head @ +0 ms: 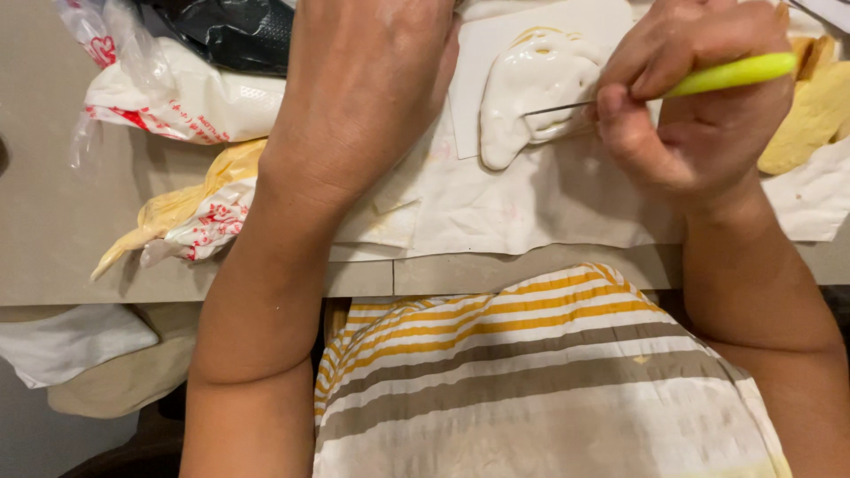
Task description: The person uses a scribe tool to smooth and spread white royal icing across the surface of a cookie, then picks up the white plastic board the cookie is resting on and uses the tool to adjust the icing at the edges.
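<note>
My right hand [699,115] pinches a slim tool with a yellow-green handle [730,74], fingers [620,106] clenched round it near the metal shaft, whose thin needle tip [553,110] touches the edge of a white clay shape [536,88]. The shape lies flat on a white card [496,44], on a stained paper sheet [531,204] spread over the beige worktop [53,239]. My left hand [372,80] rests palm down just beside it; whether its fingers grip anything I cannot tell, as they are out of sight. The clay looks soft, glossy and easily dented, so I judge it best moved by the card beneath, not by its surface. To the left lie plastic bags of white [177,97] and yellow [186,208] material; yellow pieces [810,115] sit at far right.
</note>
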